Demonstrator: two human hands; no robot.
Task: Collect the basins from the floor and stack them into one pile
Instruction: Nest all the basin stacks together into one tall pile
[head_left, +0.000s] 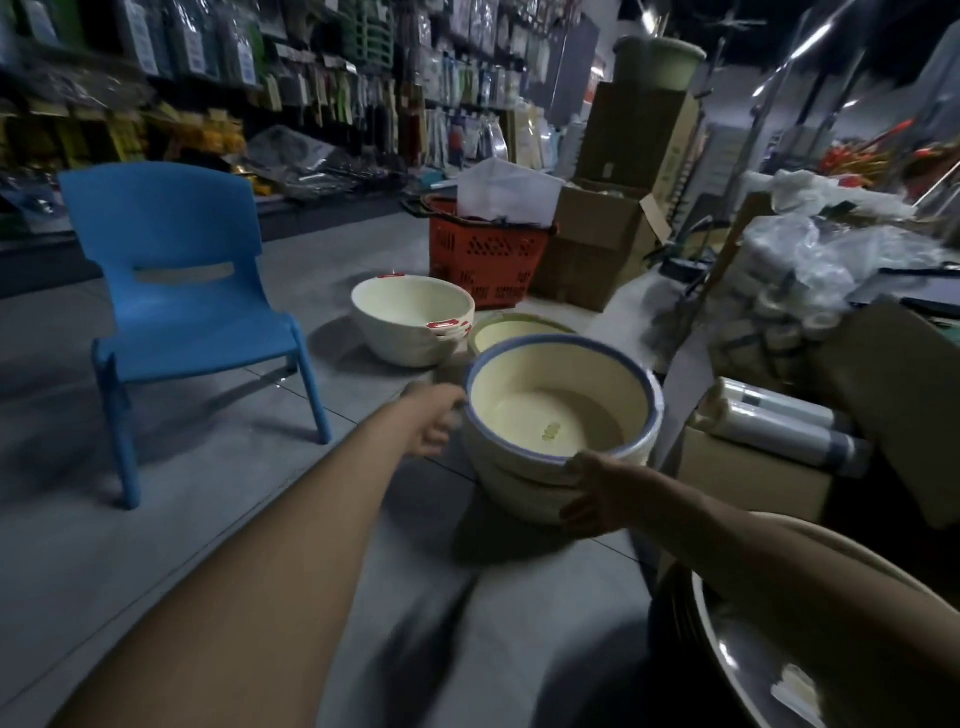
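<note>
A person's two bare hands grip a cream basin with a blue rim (563, 400) at the centre of a shop aisle: the left hand (434, 418) closes on its left edge, the right hand (597, 493) clasps its near rim and wall. The basin sits nested in at least one more cream basin beneath it, the pile low over the grey tiled floor (208, 467); whether it touches the tiles is unclear. Just beyond, a green-rimmed basin (519, 327) lies on the floor, and to its left stands a small stack of white basins with red labels (410, 322). A blue plastic chair (176, 280) stands at left, a red shopping basket (488, 260) and cardboard boxes (597, 249) farther back, and hanging goods line the far wall.
</note>
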